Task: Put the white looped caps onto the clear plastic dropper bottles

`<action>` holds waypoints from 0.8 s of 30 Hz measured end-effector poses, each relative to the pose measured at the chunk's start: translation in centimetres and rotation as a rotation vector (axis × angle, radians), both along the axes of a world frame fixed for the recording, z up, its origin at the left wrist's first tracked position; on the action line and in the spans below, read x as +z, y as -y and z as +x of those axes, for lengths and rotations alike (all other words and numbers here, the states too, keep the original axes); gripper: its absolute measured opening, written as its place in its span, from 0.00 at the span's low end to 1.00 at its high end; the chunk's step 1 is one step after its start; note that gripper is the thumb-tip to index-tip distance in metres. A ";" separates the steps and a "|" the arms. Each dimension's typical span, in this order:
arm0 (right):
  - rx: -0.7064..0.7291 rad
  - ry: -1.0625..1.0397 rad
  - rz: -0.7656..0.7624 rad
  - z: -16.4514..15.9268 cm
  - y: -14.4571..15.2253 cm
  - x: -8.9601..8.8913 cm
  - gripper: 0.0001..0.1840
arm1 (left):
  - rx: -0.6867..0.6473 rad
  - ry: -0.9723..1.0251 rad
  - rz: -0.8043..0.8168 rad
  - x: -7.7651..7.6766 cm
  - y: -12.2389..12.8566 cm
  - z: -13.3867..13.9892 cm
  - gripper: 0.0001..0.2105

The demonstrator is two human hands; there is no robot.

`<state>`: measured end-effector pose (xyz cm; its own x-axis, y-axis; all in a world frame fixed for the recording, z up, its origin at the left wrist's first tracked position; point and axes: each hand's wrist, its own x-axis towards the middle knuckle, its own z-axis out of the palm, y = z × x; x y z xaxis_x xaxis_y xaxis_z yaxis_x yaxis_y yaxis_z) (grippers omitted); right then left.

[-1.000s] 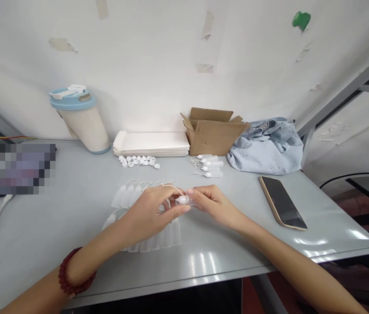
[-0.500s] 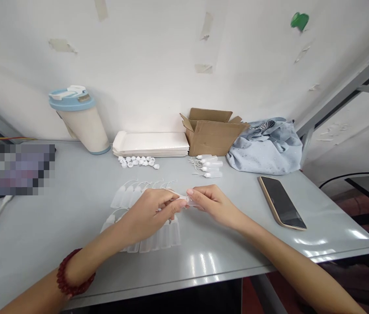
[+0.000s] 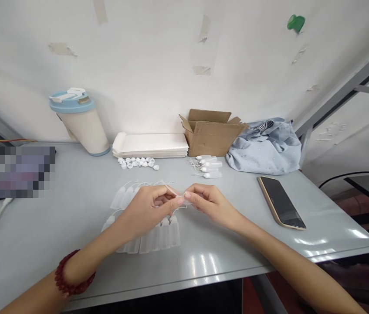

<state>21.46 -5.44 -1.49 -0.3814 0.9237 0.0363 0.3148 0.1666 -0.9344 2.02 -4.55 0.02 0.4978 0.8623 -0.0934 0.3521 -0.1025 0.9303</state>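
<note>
My left hand [image 3: 151, 207] and my right hand [image 3: 214, 204] meet above the table, thumbs and fingers pinched on one small translucent plastic bottle [image 3: 187, 201]. Left fingertips are at its white cap end; the right fingers cover most of its body. A thin white cord shows at the left fingers. Under and beside my left hand lie two rows of similar bottles: a front row [image 3: 161, 237] and a back row [image 3: 123, 198], with white cords trailing from their tops. My left forearm hides part of both rows.
Loose white caps [image 3: 142, 162] lie before a stack of white envelopes [image 3: 153, 146]. Several capped bottles [image 3: 212, 165] rest by an open cardboard box [image 3: 215, 138]. Around them are a tumbler [image 3: 84, 126], a blue cloth bag [image 3: 265, 150], a phone [image 3: 282, 203] and a blurred device [image 3: 21, 172].
My hands have come closer together around the small bottle, covering more of it. The left fingers have shifted slightly. Things on the table have stayed put.
</note>
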 end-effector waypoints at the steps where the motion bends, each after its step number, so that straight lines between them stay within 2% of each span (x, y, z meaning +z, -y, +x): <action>1: -0.031 0.008 0.034 0.0 0.0 0.0 0.17 | 0.029 -0.007 -0.019 -0.1 -0.2 -0.1 0.12; 3: -0.087 0.026 0.125 0.1 -0.1 -0.2 0.14 | 0.056 -0.013 -0.055 -0.2 -0.6 -0.2 0.14; 6: -0.107 0.040 0.248 0.2 -0.1 -0.5 0.13 | -0.014 0.020 -0.136 -0.5 -1.0 -0.4 0.18; 9: -0.083 0.043 0.272 0.2 0.1 -0.5 0.12 | -0.056 0.038 -0.163 -0.5 -1.0 -0.4 0.20; 12: -0.066 0.042 0.240 0.2 0.1 -0.2 0.13 | -0.037 -0.015 -0.069 -0.4 -0.5 -0.3 0.19; 15: -0.067 0.003 0.155 0.3 0.0 -0.1 0.15 | -0.011 -0.071 0.143 -0.6 -0.2 0.0 0.15; 18: -0.076 -0.057 0.043 0.4 -0.1 -0.2 0.18 | -0.005 -0.112 0.454 -1.4 0.0 0.2 0.10; 24: -0.058 -0.155 -0.135 0.3 -0.4 -0.6 0.23 | -0.049 -0.060 0.987 -3.3 -0.4 0.1 0.04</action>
<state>21.78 -5.08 -2.10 -0.3270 0.9444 -0.0346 0.1706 0.0230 -0.9851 2.10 -4.14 -3.29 0.5530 0.5453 0.6299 0.3708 -0.8381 0.4001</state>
